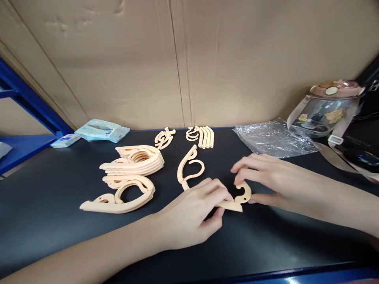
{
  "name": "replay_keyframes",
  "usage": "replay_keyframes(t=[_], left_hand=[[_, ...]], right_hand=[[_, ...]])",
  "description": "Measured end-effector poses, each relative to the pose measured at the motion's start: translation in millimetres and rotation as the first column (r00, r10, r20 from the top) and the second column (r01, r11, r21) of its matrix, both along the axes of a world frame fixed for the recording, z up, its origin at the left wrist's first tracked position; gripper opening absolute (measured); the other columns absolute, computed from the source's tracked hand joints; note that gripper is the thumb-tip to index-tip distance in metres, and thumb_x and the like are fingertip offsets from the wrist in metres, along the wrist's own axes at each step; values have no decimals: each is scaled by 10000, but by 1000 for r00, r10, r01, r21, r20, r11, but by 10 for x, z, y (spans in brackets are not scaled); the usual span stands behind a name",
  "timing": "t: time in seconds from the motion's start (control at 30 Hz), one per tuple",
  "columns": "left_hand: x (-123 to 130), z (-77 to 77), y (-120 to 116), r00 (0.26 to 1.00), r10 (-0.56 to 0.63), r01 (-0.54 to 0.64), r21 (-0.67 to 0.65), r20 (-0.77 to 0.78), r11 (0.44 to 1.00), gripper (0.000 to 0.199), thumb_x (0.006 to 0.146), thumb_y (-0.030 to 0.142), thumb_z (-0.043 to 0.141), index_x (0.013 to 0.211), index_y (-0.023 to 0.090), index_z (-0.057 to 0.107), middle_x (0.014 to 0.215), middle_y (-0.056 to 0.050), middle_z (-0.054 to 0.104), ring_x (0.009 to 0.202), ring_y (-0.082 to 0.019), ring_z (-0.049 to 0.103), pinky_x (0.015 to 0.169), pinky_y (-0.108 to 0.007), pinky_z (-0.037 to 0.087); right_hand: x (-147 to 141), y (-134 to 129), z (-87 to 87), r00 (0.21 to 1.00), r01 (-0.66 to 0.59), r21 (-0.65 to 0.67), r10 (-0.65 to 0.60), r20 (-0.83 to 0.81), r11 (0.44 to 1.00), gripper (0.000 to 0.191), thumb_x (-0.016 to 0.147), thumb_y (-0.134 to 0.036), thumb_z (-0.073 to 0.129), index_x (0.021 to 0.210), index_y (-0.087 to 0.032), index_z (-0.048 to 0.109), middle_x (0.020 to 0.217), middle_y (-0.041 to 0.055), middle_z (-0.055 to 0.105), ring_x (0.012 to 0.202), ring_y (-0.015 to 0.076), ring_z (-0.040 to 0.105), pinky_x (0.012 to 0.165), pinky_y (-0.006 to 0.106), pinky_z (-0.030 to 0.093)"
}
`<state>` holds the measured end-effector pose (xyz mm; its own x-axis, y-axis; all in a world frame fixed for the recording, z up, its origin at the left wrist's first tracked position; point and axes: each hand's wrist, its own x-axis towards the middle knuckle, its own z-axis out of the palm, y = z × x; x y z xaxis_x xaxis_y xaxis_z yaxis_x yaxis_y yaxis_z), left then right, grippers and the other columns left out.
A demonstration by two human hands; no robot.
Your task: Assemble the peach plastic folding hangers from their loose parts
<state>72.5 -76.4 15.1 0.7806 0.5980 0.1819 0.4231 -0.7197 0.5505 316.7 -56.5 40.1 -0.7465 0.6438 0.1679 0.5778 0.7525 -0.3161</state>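
A beige folding clothes hanger (185, 167) lies at the middle of the black table, one arm pointing away with its curved hook to the right. My left hand (197, 209) is closed over its near arm, whose end sticks out past the fingers. At that end is a small curled piece (245, 193) with a hole. My right hand (266, 177) grips this piece between thumb and fingers. Left of my hands, folded hangers of the same kind lie in two stacks, a farther stack (148, 161) and a nearer stack (130, 203).
Loose hanger parts lie at the back: a small pile of curled pieces (164, 138) and a row of arms (206, 137). A tissue pack (102, 131) is at back left. Clear plastic film (275, 138) and a strapped water bottle (322, 112) stand at right, before a cardboard wall (133, 63).
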Motion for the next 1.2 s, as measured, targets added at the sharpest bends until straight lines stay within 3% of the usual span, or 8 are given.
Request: replay_keyframes(t=[0.1, 0.33, 0.53, 0.67, 0.73, 0.83, 0.97, 1.2], left_hand=[[6, -11, -15, 1000, -23, 23, 65, -5, 998, 229, 934, 116, 451, 1095, 188, 596, 1066, -59, 565, 971, -175, 533, 906, -293, 442], [-11, -68, -4, 998, -42, 52, 278, -42, 959, 156, 984, 165, 431, 1032, 181, 579, 1030, -49, 654, 930, -187, 570, 878, -320, 447], [-18, -21, -42, 990, -111, 101, 112, 89, 989, 109, 949, 159, 500, 1035, 181, 562, 925, -23, 649, 833, -141, 595, 756, -231, 479], [-78, 31, 9, 944, 111, -138, 65, 310, 988, 196, 929, 86, 436, 1044, 193, 553, 933, -13, 608, 826, -126, 572, 762, -236, 469], [-127, 34, 70, 896, 258, -305, 79, 361, 949, 332, 879, 4, 380, 1090, 208, 536, 1028, -19, 583, 916, -140, 552, 816, -262, 456], [-183, 12, 162, 853, 359, -418, 83, 378, 905, 569, 723, -97, 311, 1160, 218, 493, 1166, -24, 539, 1117, -165, 488, 964, -320, 406], [-176, -22, 203, 907, 329, -357, 64, 263, 932, 715, 617, -103, 309, 1239, 220, 448, 1236, -36, 501, 1215, -188, 432, 1051, -391, 366], [-140, -27, 164, 981, 192, -195, 67, 39, 979, 777, 659, -47, 403, 1383, 227, 335, 1426, -78, 384, 1368, -232, 294, 1127, -479, 306]], right_hand=[[-32, 31, -34, 997, -9, 66, 4, 77, 998, 174, 862, -288, 629, 1032, -250, 615, 1205, 54, 556, 1052, 238, 547, 848, 364, 436], [-162, -27, -74, 997, -61, -28, 62, 44, 998, 213, 915, -115, 456, 971, -238, 620, 1003, 38, 599, 891, 188, 570, 783, 327, 438], [-334, -123, -12, 990, -116, -110, 124, 69, 987, 223, 985, -227, 411, 867, -192, 596, 895, 26, 601, 831, 167, 558, 784, 331, 426], [-394, -163, -30, 990, -114, -29, 116, 76, 993, 174, 918, -335, 560, 969, -175, 605, 916, 42, 597, 862, 197, 544, 796, 356, 433], [-378, -170, -50, 987, -131, -37, 134, 87, 991, 154, 879, -226, 592, 1027, -182, 591, 946, 39, 600, 884, 199, 539, 805, 351, 432], [-298, -118, -91, 988, -121, 5, 120, 102, 993, 387, 811, 21, 449, 1114, -193, 558, 1018, 51, 608, 946, 202, 533, 832, 355, 421], [-170, 50, -151, 993, -24, 152, 6, 115, 988, 478, 802, 61, 389, 1160, -211, 551, 1081, 68, 605, 981, 221, 532, 821, 372, 422], [-152, 125, -127, 963, 192, 334, -243, 117, 923, 244, 953, -164, 393, 1075, -174, 603, 932, 77, 663, 845, 231, 609, 748, 370, 447]])
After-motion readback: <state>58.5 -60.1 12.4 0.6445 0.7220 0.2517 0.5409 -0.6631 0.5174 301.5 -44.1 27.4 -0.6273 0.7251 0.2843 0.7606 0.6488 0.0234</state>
